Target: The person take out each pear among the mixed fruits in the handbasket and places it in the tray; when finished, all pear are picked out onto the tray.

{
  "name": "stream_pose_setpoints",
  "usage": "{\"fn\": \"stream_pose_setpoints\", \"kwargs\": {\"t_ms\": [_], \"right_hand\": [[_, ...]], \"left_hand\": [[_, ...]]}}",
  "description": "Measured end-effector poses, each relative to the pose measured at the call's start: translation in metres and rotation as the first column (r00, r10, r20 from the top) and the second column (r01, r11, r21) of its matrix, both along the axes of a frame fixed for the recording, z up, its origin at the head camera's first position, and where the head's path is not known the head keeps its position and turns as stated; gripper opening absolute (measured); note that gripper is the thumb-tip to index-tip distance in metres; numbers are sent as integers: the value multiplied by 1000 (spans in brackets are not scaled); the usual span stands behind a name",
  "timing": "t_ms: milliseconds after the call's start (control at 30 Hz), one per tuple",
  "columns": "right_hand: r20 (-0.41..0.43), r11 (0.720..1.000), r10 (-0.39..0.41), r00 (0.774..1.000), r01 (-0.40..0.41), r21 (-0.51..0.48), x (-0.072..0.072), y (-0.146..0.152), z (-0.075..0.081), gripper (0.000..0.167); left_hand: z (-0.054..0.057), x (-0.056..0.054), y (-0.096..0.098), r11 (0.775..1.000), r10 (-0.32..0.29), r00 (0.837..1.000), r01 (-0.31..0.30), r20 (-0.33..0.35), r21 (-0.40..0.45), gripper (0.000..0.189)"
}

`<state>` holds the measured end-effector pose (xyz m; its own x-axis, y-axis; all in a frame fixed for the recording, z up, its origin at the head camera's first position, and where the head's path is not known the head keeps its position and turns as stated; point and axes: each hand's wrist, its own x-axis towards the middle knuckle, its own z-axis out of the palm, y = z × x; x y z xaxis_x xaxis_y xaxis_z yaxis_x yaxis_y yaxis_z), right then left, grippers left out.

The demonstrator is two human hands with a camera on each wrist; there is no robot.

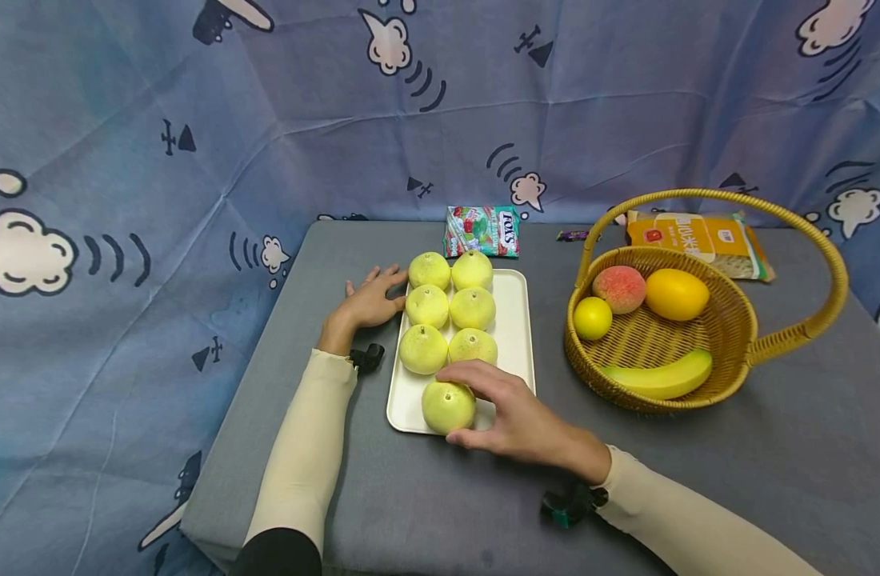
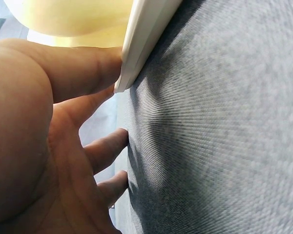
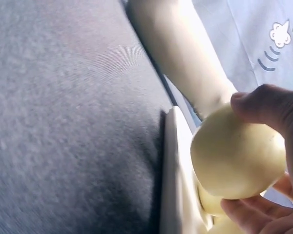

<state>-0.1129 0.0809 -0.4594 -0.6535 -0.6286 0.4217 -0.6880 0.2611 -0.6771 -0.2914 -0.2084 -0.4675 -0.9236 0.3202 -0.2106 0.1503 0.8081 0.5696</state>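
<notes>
My right hand (image 1: 522, 412) grips a round yellow-green fruit (image 1: 448, 407) at the near end of a white tray (image 1: 508, 320). Thumb and fingers curve round opposite sides of it, and the right wrist view shows the same fruit (image 3: 237, 153) close up. Several more fruits of this kind (image 1: 422, 350) stand in two columns on the tray, touching or nearly so. At the tray's left side lies my left hand (image 1: 371, 300), fingers spread. In the left wrist view its thumb (image 2: 88, 68) touches the tray rim (image 2: 141, 39), while other fingertips rest on the grey cloth.
Right of the tray stands a woven basket (image 1: 656, 332) with a tall handle, holding a peach (image 1: 618, 289), a lemon (image 1: 593, 318), a larger yellow fruit (image 1: 676, 294) and a banana (image 1: 663, 376). Behind are a candy bag (image 1: 482, 230), a small purple packet (image 1: 573, 236) and an orange bag (image 1: 699, 240).
</notes>
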Motion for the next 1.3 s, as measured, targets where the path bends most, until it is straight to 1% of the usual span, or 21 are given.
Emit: {"fn": "stream_pose_setpoints", "kwargs": {"t_ms": [167, 400, 500, 633, 767, 900, 1033, 1200, 1300], "right_hand": [[-65, 1000, -16, 998, 17, 12, 1, -5, -6, 72], [-123, 997, -30, 992, 38, 64, 4, -11, -11, 72], [-186, 995, -46, 981, 62, 79, 5, -12, -11, 72], [-270, 991, -62, 961, 92, 100, 3, -12, -10, 70], [-319, 984, -78, 945, 124, 125, 2, -12, -8, 66], [-343, 977, -112, 933, 167, 135, 3, -10, -7, 64], [-348, 969, -144, 926, 203, 138, 3, -9, -7, 65], [-316, 972, -143, 938, 193, 134, 1, -5, -4, 67], [-288, 977, -144, 947, 182, 111, 0, 2, 2, 65]], "left_hand": [[-2, -1, 0, 1000, 0, 1000, 0, -2, 0, 64], [-1, 0, 0, 1000, 4, 1000, -4, -3, -3, 64], [-1, 0, 0, 1000, 6, 1000, -6, 2, -6, 64], [0, 1, 0, 1000, 5, 1000, -5, 7, -7, 64], [0, 0, 0, 1000, 4, 1000, -4, 11, -1, 63], [0, 0, 0, 1000, 4, 1000, -4, 14, -3, 64], [1, 0, 1, 1000, 4, 1000, -4, 15, -4, 65], [1, -3, 0, 1000, 1, 1000, -1, 17, 2, 65], [-1, -3, -3, 1000, -11, 1000, 11, 18, -2, 65]]}}
